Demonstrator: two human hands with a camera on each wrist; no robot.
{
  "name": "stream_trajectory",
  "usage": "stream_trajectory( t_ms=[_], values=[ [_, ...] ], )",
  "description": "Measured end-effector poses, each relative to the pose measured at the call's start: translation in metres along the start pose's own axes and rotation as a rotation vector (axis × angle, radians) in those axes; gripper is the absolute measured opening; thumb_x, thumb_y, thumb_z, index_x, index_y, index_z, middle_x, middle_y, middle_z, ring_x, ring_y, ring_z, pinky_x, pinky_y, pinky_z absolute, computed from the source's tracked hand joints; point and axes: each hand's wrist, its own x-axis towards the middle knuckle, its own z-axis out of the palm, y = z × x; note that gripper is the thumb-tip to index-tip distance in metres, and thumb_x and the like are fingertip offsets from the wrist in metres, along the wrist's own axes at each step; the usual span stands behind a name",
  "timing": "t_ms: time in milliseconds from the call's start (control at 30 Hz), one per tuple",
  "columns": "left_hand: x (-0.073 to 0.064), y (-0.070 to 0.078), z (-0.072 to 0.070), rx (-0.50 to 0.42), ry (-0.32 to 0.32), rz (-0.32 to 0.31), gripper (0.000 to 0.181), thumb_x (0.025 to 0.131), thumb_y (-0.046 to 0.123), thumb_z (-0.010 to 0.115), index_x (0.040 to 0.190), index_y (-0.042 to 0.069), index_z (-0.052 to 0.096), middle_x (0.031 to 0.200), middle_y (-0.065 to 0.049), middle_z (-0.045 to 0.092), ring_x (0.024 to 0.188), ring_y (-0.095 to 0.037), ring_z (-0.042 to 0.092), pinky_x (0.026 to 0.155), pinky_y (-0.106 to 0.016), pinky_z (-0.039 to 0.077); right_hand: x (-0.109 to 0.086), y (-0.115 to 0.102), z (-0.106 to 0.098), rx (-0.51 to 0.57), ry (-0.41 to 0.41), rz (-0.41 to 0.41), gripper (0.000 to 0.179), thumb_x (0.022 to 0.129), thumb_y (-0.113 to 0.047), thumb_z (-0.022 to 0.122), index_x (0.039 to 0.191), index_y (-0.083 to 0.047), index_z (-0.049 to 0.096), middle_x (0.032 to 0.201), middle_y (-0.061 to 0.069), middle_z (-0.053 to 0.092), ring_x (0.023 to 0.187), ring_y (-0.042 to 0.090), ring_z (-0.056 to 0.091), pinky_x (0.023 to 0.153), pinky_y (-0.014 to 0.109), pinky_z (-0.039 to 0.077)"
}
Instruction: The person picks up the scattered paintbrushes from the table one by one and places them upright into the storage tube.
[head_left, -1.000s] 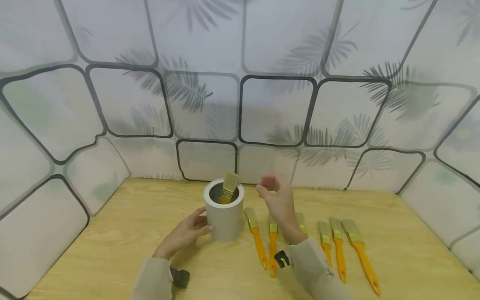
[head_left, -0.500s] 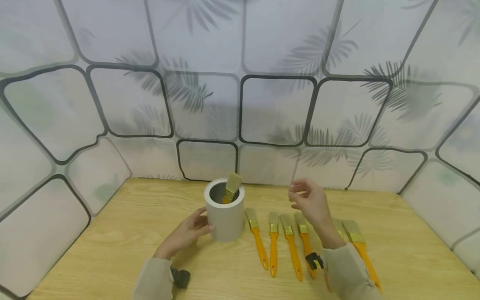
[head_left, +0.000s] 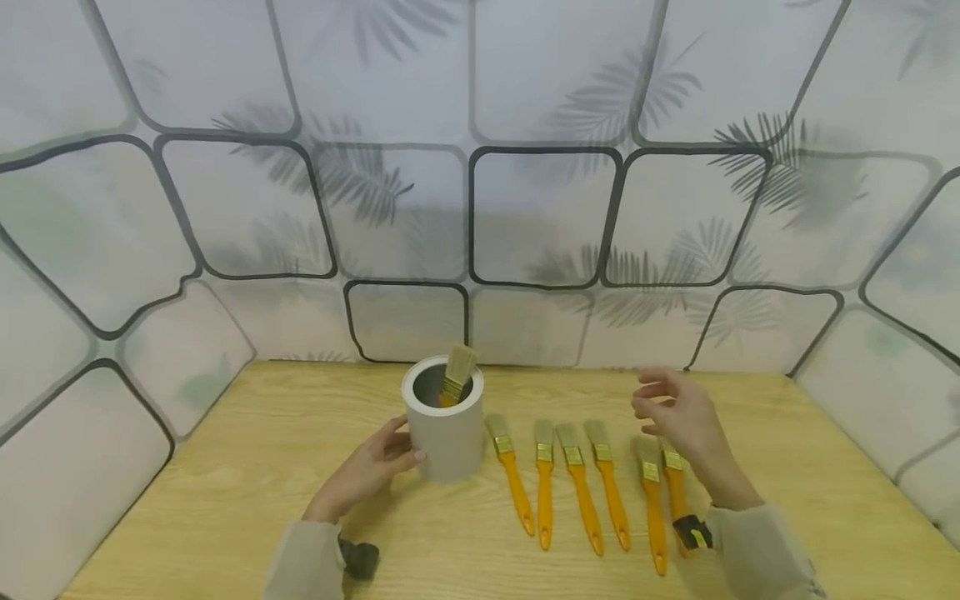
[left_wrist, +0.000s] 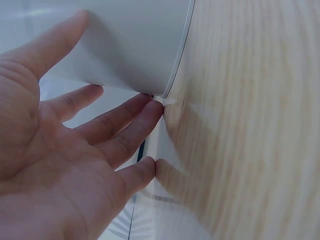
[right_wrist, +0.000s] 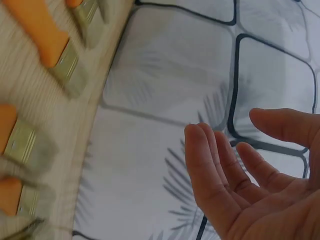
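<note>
Three pale grey-white wall panels point(head_left: 405, 217), printed with rounded dark-edged blocks and feathery grey leaves, rise beyond the fingers of both hands. Under the fingers spreads a yellow wood-grain tabletop point(head_left: 217, 517), its fine streaks showing close beside the left fingertips in the left wrist view.

Against the left fingers stands a smooth, off-white cylindrical can point(head_left: 447, 446), upright, with a thick pale ring for a rim and a grey hollow inside. The left hand point(head_left: 363, 477) is spread wide: its thumb lies flat on the can's curved wall and the other fingers, only slightly bent, reach to its far side, touching it without wrapping round.

The right hand point(head_left: 686, 421) hangs above the tabletop, fingers loosely bent, thumb well apart from them, holding nothing. Each wrist comes out of a soft beige sleeve point(head_left: 303, 558).

Between the two hands' fingers, and on under the right wrist, lie six flat paintbrushes point(head_left: 545, 487) with glossy orange handles, brassy metal bands and straw-coloured bristles, heads pointing away from the person. One more flat orange-handled paintbrush point(head_left: 459, 367) leans in the can, bristles up above the rim, higher than the left fingertips.

Smallest, behind each hand's fingers, is a black wrist fitting point(head_left: 360, 560).
</note>
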Motion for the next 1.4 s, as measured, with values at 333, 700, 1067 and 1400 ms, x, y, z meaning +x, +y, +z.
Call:
stream_trajectory(
  t_ms=[333, 700, 1067, 1400],
  values=[
    [0.002, -0.001, -0.001, 0.004, 0.004, 0.008, 0.077, 0.099, 0.028, 0.068, 0.159, 0.003, 0.027, 0.149, -0.030, 0.044, 0.137, -0.049, 0.042, 0.106, -0.067, 0.037, -0.005, 0.029, -0.032, -0.044, 0.010, 0.061, 0.041, 0.101, -0.006, 0.061, 0.133, 0.016, 0.047, 0.117, 0.036, 0.060, 0.081, 0.018, 0.071, 0.066, 0.031, 0.061],
    [0.001, -0.002, -0.003, 0.002, 0.008, 0.005, 0.076, 0.099, 0.027, 0.068, 0.158, 0.002, 0.027, 0.149, -0.031, 0.044, 0.137, -0.049, 0.042, 0.107, -0.066, 0.037, -0.010, 0.054, -0.058, -0.120, -0.045, 0.099, 0.043, 0.101, -0.008, 0.061, 0.129, 0.020, 0.045, 0.112, 0.039, 0.060, 0.081, 0.032, 0.073, 0.064, 0.035, 0.062],
    [0.001, -0.003, -0.002, -0.009, 0.006, -0.007, 0.076, 0.099, 0.028, 0.068, 0.158, 0.002, 0.027, 0.150, -0.030, 0.043, 0.137, -0.048, 0.042, 0.106, -0.066, 0.038, -0.013, 0.076, -0.078, -0.126, -0.128, 0.260, 0.050, 0.103, -0.013, 0.057, 0.132, 0.024, 0.039, 0.104, 0.029, 0.067, 0.079, 0.028, 0.072, 0.065, 0.039, 0.062],
    [0.001, -0.003, -0.001, -0.017, -0.010, 0.000, 0.076, 0.100, 0.028, 0.067, 0.159, 0.002, 0.026, 0.150, -0.031, 0.042, 0.137, -0.048, 0.043, 0.107, -0.065, 0.037, -0.017, 0.090, -0.086, -0.083, -0.192, 0.364, 0.055, 0.103, -0.014, 0.058, 0.133, 0.025, 0.034, 0.110, 0.035, 0.062, 0.081, 0.028, 0.072, 0.068, 0.042, 0.062]
  ],
)
